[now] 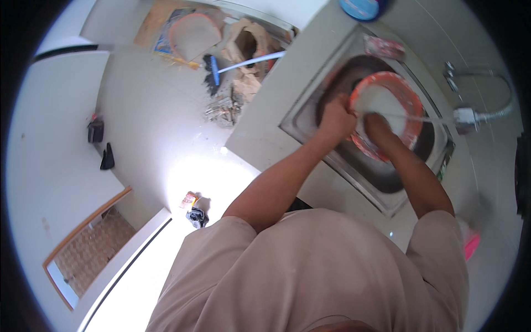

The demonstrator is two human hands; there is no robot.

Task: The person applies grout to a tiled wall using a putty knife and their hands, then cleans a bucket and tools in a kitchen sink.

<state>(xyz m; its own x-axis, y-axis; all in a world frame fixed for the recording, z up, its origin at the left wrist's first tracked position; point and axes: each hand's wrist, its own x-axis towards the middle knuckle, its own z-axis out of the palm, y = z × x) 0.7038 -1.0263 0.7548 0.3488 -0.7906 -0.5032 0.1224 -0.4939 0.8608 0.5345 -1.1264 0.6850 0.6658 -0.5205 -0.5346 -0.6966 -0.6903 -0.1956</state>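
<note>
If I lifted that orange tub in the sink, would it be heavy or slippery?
The orange tub is probably slippery, since a water stream runs into it. It may be heavy, because it seems to hold cloudy water. Tipping could spill some, as the top is open.

The basin (pixel 412 102) sat inside the sink (pixel 381 178). Around the basin, a packet (pixel 384 47) lay at twelve o'clock, the faucet head (pixel 466 117) at three, a plastic bag (pixel 197 217) at eight, and a broom (pixel 215 72) between nine and ten.
</note>
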